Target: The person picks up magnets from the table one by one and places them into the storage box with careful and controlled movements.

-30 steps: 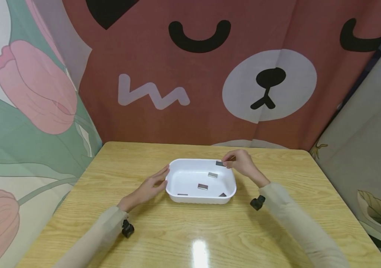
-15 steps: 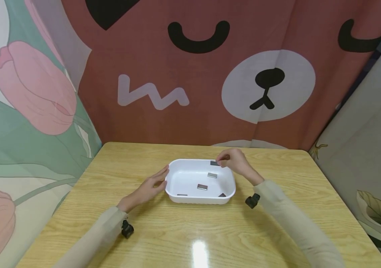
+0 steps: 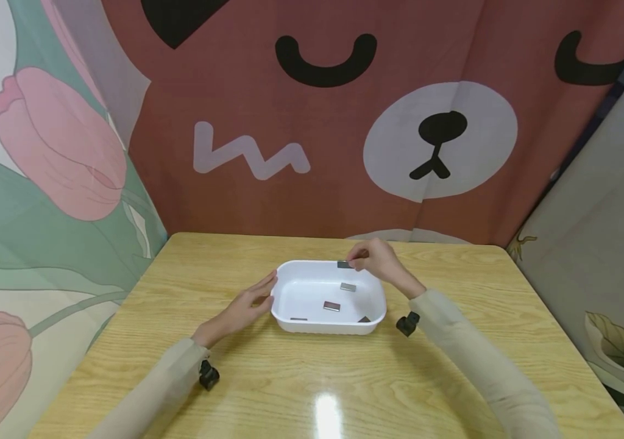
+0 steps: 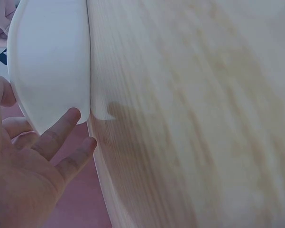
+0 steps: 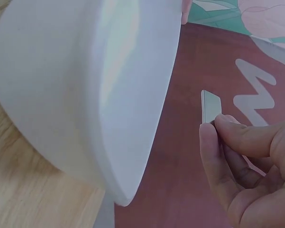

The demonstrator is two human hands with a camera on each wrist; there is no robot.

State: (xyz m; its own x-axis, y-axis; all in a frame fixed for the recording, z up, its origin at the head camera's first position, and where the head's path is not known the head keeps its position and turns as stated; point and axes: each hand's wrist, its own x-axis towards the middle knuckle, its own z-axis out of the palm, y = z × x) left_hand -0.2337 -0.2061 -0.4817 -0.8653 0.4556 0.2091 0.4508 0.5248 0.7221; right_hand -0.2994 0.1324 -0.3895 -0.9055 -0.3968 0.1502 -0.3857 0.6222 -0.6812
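A white plastic tray (image 3: 325, 328) stands on the table with several small flat metallic rectangles inside. One silvery rectangle (image 3: 348, 287) lies towards the back and a darker one (image 3: 331, 306) in the middle; the front wall partly hides two others. Between thumb and index finger, my right hand (image 3: 380, 261) pinches another small flat metallic rectangle (image 5: 211, 107), dark in the head view, at the tray's back rim. My left hand (image 3: 246, 310) rests against the tray's left end, its extended fingers (image 4: 57, 135) along the outer wall.
The wooden table (image 3: 268, 378) extends around the tray on all sides. Behind it hangs a reddish-brown cloth (image 3: 246, 207) with a bear print; patterned cloths flank both sides. A small black camera sits at each wrist.
My right hand has moved left and slightly up along the back rim, carrying the pinched rectangle. The left hand and the tray have stayed in place.
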